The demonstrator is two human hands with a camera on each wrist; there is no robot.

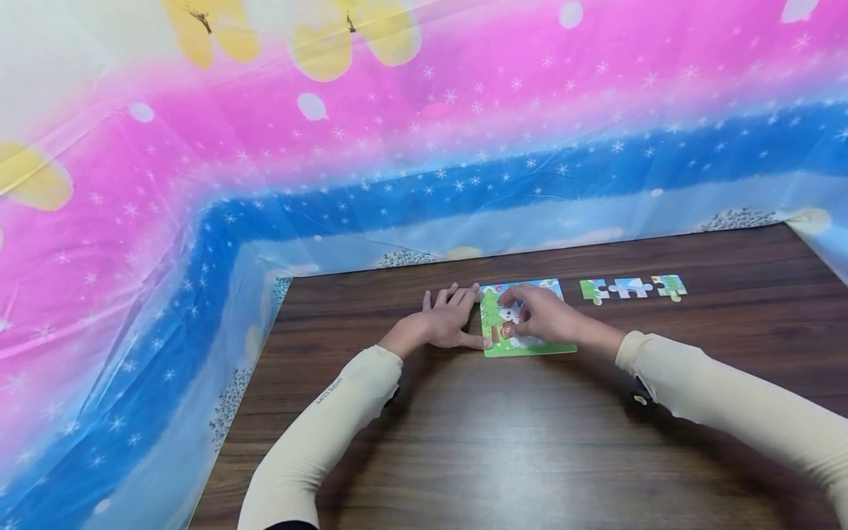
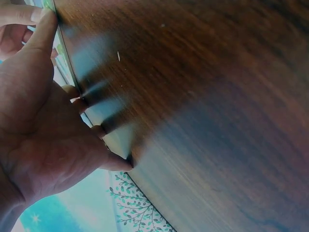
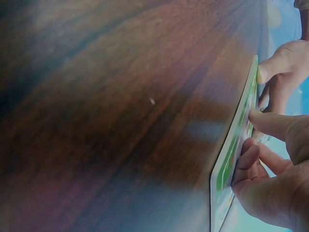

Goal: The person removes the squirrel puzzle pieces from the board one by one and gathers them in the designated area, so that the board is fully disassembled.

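A jigsaw puzzle [image 1: 530,350] with a green tree, a white figure and a green lower border lies flat on the table. My left hand [image 1: 447,320] is beside its left edge, fingers spread, its thumb touching the board near the lower left corner. Over the middle of the puzzle my right hand [image 1: 546,313] bends its fingers down, thumb and fingertips on the surface. Whether a piece is between them is hidden. In the right wrist view, the puzzle's edge [image 3: 227,169] runs beneath that hand [image 3: 275,183].
To the right of the board, a row holds a green puzzle piece [image 1: 594,290], a blue and white piece [image 1: 631,288] and another green piece [image 1: 672,286]. Dark wooden table [image 1: 464,442] extends toward me. A patterned cloth [image 1: 424,177] hangs along the table's back and left edges.
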